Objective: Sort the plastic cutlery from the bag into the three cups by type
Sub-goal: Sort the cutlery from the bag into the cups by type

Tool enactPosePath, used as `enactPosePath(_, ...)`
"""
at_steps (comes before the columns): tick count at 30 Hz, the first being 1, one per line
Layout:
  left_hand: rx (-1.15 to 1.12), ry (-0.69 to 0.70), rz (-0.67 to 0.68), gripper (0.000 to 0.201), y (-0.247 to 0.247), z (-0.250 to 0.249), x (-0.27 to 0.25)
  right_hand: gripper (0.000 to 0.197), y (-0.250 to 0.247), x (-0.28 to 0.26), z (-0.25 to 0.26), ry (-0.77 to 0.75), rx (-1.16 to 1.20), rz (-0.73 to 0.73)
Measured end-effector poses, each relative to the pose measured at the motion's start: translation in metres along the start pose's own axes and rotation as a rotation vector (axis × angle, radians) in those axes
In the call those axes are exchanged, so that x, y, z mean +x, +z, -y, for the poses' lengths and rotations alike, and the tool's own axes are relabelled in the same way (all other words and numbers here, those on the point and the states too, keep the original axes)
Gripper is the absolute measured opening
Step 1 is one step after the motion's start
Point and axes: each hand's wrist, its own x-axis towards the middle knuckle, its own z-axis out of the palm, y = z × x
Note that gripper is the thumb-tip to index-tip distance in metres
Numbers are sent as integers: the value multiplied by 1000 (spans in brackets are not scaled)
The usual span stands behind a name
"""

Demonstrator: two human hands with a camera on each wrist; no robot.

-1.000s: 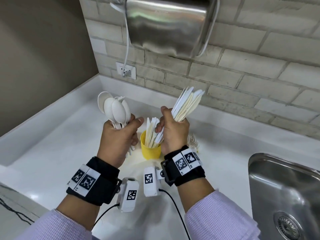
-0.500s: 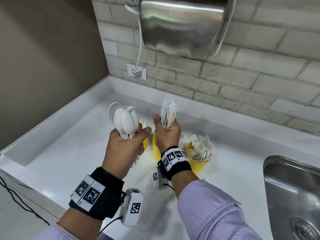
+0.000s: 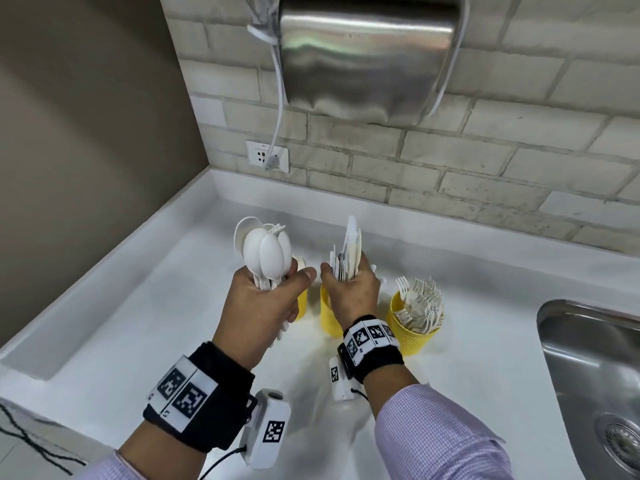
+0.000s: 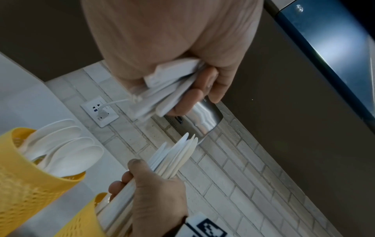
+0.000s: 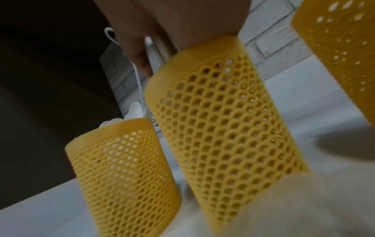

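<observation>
White plastic everywhere at centre frame: a bunch of spoons (image 3: 266, 249) gripped in the left hand (image 3: 265, 306), bowls up, handles poking out below the palm. Left fingers (image 4: 205, 80) curled tight around the spoon handles, thumb (image 3: 304, 273) pointing toward the other hand. Bundle of knives (image 3: 349, 251) clamped in the right hand (image 3: 351, 296), blades up, lower ends down in the middle cup (image 3: 329, 317). Right fingers (image 4: 117, 187) wrapped round that bundle, seen from the left wrist view at lower centre.

3 yellow mesh cups in a row on the white surface (image 3: 138, 323), below centre. Left cup (image 4: 30, 176) mostly hidden behind the left hand in the head view, already holding more spoons (image 4: 67, 154). Right cup (image 3: 412, 337) standing free, just right of the right hand, full of forks (image 3: 420, 303) with tines up. Bag not identifiable in any view.

Steel hand dryer (image 3: 367, 53) at top centre on the brick wall (image 3: 519, 150), its cord dropping to a wall socket (image 3: 266, 156) at upper left of centre. Steel sink (image 3: 588, 375) at the right edge. Black wristbands with square markers on both wrists, lilac sleeves at the bottom.
</observation>
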Motion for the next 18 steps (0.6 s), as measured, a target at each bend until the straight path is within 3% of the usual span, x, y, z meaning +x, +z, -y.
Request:
enactPosePath(12, -1, -14, 129, 38, -7, 0, 10, 35, -2, -9, 9, -37, 168, -50)
enactPosePath(18, -16, -29, 136, 36, -11, -2, 11, 31, -1, -15, 18, -85, 201, -107)
